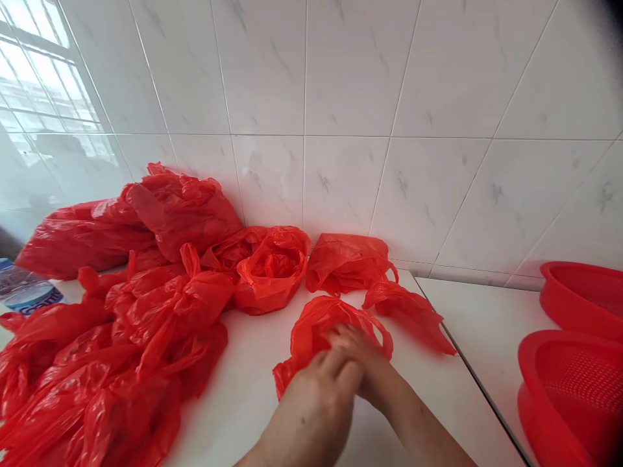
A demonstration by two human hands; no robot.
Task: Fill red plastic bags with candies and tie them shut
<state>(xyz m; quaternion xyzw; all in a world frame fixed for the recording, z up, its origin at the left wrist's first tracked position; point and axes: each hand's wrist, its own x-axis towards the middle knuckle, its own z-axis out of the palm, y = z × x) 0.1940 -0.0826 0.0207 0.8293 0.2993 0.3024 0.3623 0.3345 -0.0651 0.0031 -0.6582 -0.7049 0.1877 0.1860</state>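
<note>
A red plastic bag [311, 318] stands on the white tabletop in front of me, its mouth spread and a handle loop on its right side. My right hand [354, 344] reaches into that mouth, fingers stretched to the left over the inner plastic; the fingertips are slightly blurred. Crossing in front of the right wrist, my left hand [318, 399] is closed at the bag's near edge. Its fingertips are hidden, but it appears to grip the bag. Just behind lie a flattened red bag [348, 259] and a crumpled red bag [409, 314].
Knotted red bags [121, 337] pile up on the left, with larger filled red bags [185, 211] behind. An open red bag [272, 266] holds crumpled plastic. A bottle [29, 292] lies far left. Red plastic baskets [540, 383] stand right, beyond a table seam [479, 386]. The tiled wall [350, 78] borders the back.
</note>
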